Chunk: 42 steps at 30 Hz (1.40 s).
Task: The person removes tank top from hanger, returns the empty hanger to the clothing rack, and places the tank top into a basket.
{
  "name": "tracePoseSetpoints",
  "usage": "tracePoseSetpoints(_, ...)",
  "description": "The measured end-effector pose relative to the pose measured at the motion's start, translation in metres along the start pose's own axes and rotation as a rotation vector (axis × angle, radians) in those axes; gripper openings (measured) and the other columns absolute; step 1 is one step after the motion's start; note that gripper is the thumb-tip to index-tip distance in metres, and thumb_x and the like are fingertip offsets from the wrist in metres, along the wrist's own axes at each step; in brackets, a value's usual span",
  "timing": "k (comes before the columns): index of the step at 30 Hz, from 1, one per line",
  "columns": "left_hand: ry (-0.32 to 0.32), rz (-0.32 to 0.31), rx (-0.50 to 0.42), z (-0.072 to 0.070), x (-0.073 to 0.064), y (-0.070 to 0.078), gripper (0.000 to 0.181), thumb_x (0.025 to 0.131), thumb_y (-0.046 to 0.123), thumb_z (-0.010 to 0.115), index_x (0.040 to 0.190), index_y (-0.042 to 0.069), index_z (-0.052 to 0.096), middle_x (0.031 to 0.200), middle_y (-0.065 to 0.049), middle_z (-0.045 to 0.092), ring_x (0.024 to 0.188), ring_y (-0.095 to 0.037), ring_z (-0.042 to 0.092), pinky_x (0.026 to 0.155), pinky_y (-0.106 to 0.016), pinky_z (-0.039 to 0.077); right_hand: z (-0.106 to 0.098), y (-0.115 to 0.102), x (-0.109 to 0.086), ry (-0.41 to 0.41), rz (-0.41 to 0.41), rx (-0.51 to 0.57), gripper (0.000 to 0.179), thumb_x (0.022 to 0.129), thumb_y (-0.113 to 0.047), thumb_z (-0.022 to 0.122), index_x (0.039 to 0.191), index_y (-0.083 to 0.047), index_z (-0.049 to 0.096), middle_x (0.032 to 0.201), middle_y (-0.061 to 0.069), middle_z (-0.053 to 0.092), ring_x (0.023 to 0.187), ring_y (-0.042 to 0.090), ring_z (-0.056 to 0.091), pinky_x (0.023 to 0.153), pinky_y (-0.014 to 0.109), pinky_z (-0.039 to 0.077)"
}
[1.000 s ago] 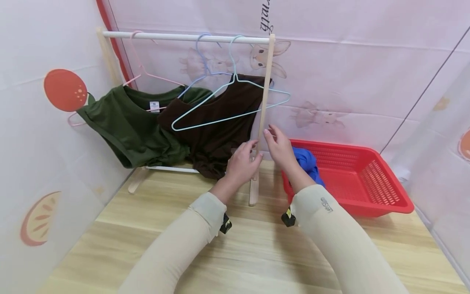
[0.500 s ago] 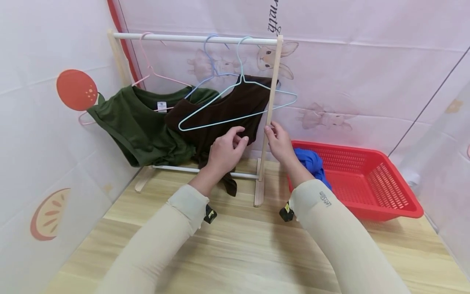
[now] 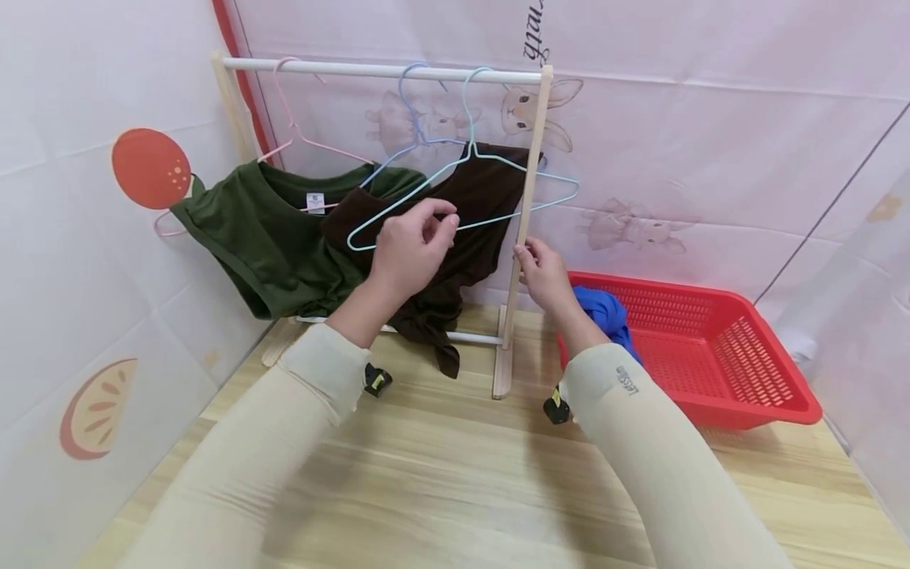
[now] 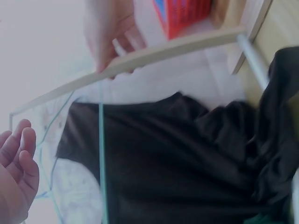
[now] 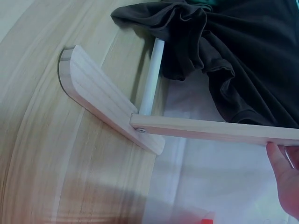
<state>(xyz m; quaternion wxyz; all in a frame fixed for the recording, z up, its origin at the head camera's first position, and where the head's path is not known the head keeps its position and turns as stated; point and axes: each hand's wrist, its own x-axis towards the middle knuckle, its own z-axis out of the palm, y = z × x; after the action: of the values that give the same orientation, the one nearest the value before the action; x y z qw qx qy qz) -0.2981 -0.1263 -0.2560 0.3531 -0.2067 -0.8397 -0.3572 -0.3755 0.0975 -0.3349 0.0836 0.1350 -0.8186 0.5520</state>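
My right hand grips the right wooden post of a small clothes rack, thumb and fingers on either side of it. My left hand, loosely curled and holding nothing, hovers in front of a mint-green hanger. Behind that hanger a dark brown sleeveless top hangs on a blue hanger; its lower part bunches over the rack's bottom bar. A dark green top hangs on a pink hanger at the left. In the left wrist view, my left fingers are apart from the hanger.
To the right of the rack, a red plastic basket contains a bunched blue cloth at its left end. The rack's foot stands on a wooden tabletop. A printed curtain hangs close behind.
My left hand has moved left and up, away from the post, to the front of the mint-green hanger. My right hand has come onto the post and grips it. The brown top's lower end has dropped.
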Motion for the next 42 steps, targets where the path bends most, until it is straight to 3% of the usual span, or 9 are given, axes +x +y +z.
tracePoseSetpoints(6,0.07,-0.023,0.002,-0.021,0.024,-0.007,0.028,0.099,0.032,0.057,0.11,0.01,0.07,0.078,-0.004,0.07,0.067,-0.015,0.058,0.064,-0.028,0.042,0.0,0.002,0.001,0.009,-0.014,-0.01,0.038,0.104,-0.029,0.049,0.133,-0.005,0.054,0.115,0.02,0.058,0.098,0.03,0.059,0.089,0.046,0.055)
tracePoseSetpoints(13,0.125,-0.091,0.04,-0.033,0.042,-0.02,0.03,0.099,0.033,0.057,0.113,0.01,0.07,0.085,-0.009,0.067,0.074,-0.019,0.055,0.07,-0.029,0.044,-0.001,0.001,0.002,-0.011,-0.004,0.0,0.039,0.104,-0.028,0.049,0.136,-0.006,0.053,0.12,0.02,0.058,0.106,0.034,0.06,0.091,0.049,0.053)
tracePoseSetpoints(20,0.142,-0.1,0.105,-0.034,0.055,-0.034,0.033,0.098,0.032,0.056,0.117,0.008,0.068,0.109,-0.01,0.068,0.103,-0.024,0.059,0.095,-0.035,0.047,-0.001,0.0,0.003,-0.019,0.012,0.032,0.041,0.104,-0.029,0.049,0.138,-0.008,0.051,0.123,0.02,0.056,0.114,0.034,0.059,0.093,0.053,0.051)
tracePoseSetpoints(26,0.034,-0.185,0.177,-0.034,0.067,-0.041,0.043,0.1,0.036,0.053,0.133,0.009,0.059,0.134,-0.008,0.058,0.128,-0.023,0.05,0.11,-0.037,0.038,0.001,0.001,0.002,-0.025,0.022,0.014,0.042,0.103,-0.032,0.05,0.137,-0.009,0.052,0.121,0.018,0.058,0.11,0.032,0.06,0.091,0.048,0.054)
tracePoseSetpoints(32,-0.105,-0.292,0.209,-0.033,0.086,-0.039,0.054,0.1,0.04,0.049,0.147,0.014,0.045,0.146,-0.008,0.05,0.136,-0.022,0.043,0.114,-0.04,0.035,0.0,0.001,0.002,-0.015,0.031,0.015,0.04,0.103,-0.031,0.05,0.137,-0.01,0.053,0.121,0.017,0.058,0.11,0.031,0.059,0.09,0.046,0.054)
tracePoseSetpoints(42,-0.224,-0.336,0.229,-0.026,0.101,-0.038,0.06,0.1,0.044,0.044,0.153,0.016,0.035,0.152,-0.008,0.044,0.141,-0.026,0.038,0.115,-0.044,0.032,-0.001,0.005,0.001,-0.009,0.027,0.025,0.039,0.103,-0.029,0.05,0.136,-0.009,0.053,0.119,0.018,0.057,0.112,0.033,0.06,0.091,0.05,0.053)
